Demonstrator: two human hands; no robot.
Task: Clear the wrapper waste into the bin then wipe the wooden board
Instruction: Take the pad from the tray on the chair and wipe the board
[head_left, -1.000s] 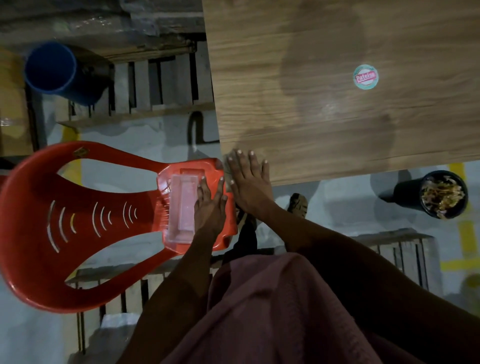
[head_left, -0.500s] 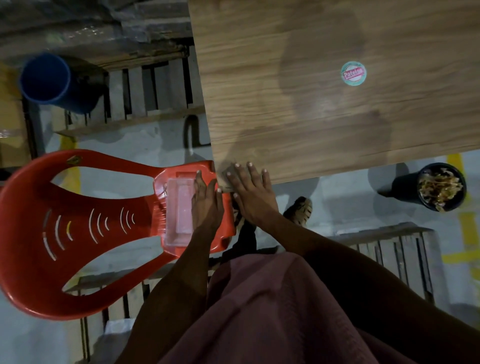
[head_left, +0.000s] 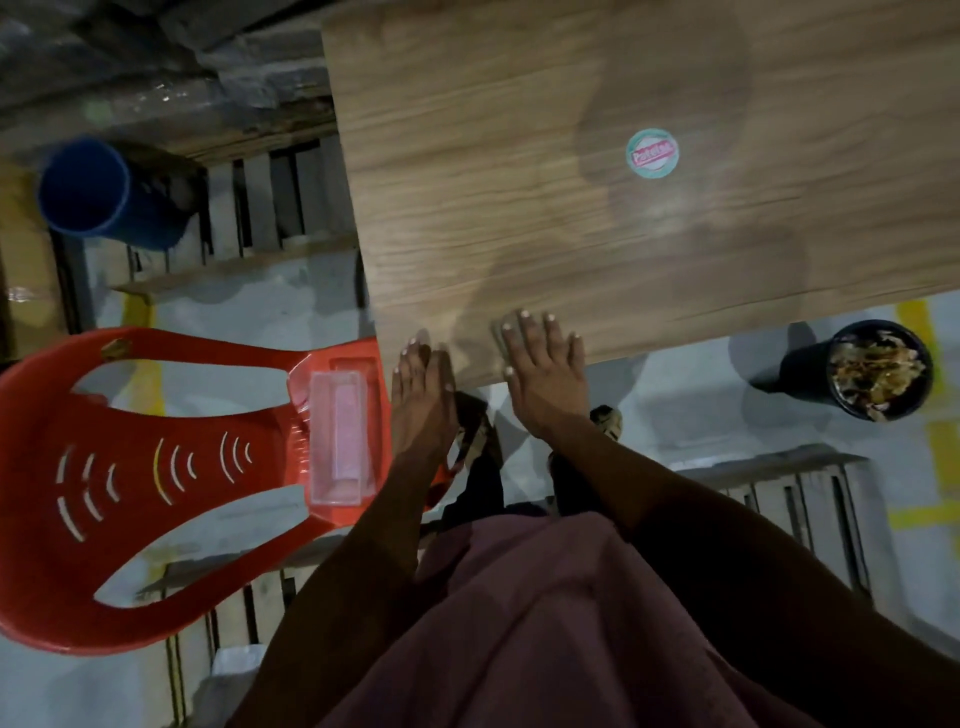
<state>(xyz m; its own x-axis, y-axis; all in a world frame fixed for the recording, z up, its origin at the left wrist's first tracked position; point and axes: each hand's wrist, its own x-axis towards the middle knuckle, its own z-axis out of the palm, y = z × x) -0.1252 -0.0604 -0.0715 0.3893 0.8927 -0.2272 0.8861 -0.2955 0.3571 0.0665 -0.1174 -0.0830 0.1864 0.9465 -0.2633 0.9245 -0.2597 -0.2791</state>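
Note:
The wooden board (head_left: 519, 156) fills the upper right; its surface is bare apart from a round teal and pink sticker (head_left: 652, 154). My right hand (head_left: 540, 369) lies flat on the board's near edge, fingers spread, holding nothing. My left hand (head_left: 423, 395) hovers at the board's near left corner, fingers straight, empty. A black bin (head_left: 878, 370) holding wrapper waste stands on the floor to the right, below the board's edge. A clear plastic box (head_left: 337, 439) with something pink inside rests on the red chair (head_left: 104, 467), just left of my left hand.
A blue cylindrical bin (head_left: 88, 189) lies at the upper left by wooden pallets (head_left: 260, 208). More pallet slats (head_left: 810, 493) sit on the floor at right. My maroon garment (head_left: 519, 623) fills the bottom centre. Yellow floor markings (head_left: 943, 457) run along the right.
My left hand has lifted off the clear box on the chair and moved right toward the board's corner. My right hand has slid further onto the board's edge.

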